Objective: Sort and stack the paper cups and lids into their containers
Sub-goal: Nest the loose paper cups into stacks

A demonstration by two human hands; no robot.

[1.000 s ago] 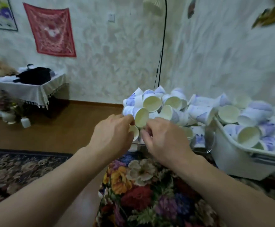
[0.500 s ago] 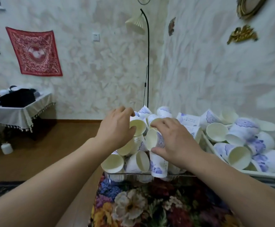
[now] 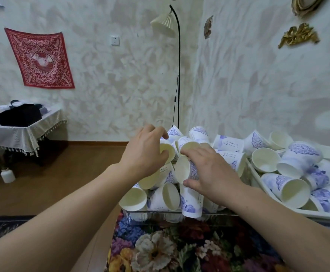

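Several white paper cups with blue prints lie heaped in a clear container point(image 3: 172, 213) on the flowered table. My left hand point(image 3: 144, 152) curls round a cup point(image 3: 168, 152) near the top of the heap, its cream inside facing me. My right hand point(image 3: 209, 169) grips another cup point(image 3: 185, 169) lying on its side, thumb under it and fingers over it. The two cups sit close together. More such cups fill a white bin point(image 3: 262, 183) to the right.
A floral cloth point(image 3: 180, 248) covers the table in front of me. A black floor lamp point(image 3: 177, 65) stands in the corner behind the cups. To the left are a wooden floor, a cloth-covered side table point(image 3: 22, 130) and a small white bottle point(image 3: 7, 175).
The view has tilted up since one second ago. Both hands have moved from the heap's near edge onto cups higher in the pile and closed round them.
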